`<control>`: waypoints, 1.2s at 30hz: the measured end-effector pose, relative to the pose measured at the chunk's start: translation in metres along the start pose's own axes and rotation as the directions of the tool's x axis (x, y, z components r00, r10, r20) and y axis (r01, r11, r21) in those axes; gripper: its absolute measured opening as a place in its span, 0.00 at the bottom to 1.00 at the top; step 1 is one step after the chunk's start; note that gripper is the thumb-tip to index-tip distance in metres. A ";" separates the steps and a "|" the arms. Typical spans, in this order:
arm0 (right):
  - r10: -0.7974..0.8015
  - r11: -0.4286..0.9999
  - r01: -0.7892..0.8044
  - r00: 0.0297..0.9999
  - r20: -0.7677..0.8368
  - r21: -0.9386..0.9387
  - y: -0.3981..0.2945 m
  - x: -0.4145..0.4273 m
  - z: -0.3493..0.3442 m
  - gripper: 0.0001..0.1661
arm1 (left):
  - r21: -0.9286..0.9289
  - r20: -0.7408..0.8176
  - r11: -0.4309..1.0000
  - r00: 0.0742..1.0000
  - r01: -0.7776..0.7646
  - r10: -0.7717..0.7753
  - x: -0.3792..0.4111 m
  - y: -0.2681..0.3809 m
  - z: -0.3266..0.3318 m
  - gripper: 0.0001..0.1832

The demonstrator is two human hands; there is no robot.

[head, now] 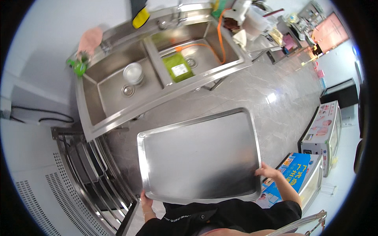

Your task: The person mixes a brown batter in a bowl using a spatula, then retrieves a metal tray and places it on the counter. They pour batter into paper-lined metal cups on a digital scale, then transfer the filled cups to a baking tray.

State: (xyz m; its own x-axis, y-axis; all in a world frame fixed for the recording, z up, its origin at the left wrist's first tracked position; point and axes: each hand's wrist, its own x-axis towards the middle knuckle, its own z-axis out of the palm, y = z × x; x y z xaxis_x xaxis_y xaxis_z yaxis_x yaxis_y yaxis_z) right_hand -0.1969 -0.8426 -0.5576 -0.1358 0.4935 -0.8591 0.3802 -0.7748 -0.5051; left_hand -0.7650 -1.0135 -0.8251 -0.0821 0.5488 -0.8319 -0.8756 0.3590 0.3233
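A large rectangular metal baking tray with a raised rim lies across the front of my body, nothing on its surface. My left hand grips its near left corner, with the fingers partly hidden by the rim. On the right edge my right hand holds the rim, thumb over the inside. Beyond the tray stands a steel double sink. Its left basin holds a round metal container; its right basin holds a green packet with a white label and an orange hose.
Left of me is a metal tray rack holding trays. A green bottle and a pink glove or cloth are at the sink's left corner. Two display freezers line the right side. Grey tiled floor lies between.
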 end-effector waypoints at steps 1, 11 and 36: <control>-0.050 0.992 0.062 0.993 -0.107 0.110 -0.007 -0.022 -0.021 0.24 | 0.125 0.025 0.992 0.999 0.017 -0.020 -0.005 -0.004 0.033 0.22; -0.438 0.870 0.491 0.727 -0.529 -0.044 -0.046 0.024 -0.205 0.14 | 0.387 0.236 0.837 0.919 -0.387 0.316 -0.059 0.003 0.310 0.24; -0.680 0.698 0.166 0.458 -0.572 -0.697 -0.367 0.513 -0.354 0.17 | 0.617 0.004 0.554 0.707 -0.558 0.707 0.228 0.056 0.563 0.14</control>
State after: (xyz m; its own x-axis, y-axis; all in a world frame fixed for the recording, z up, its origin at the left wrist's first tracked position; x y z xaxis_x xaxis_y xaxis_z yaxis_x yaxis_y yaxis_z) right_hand -0.0825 -0.1651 -0.7832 0.2026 0.9793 -0.0030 0.8802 -0.1835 -0.4377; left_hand -0.5646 -0.4431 -0.7422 -0.6752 0.6452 -0.3575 -0.1457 0.3585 0.9221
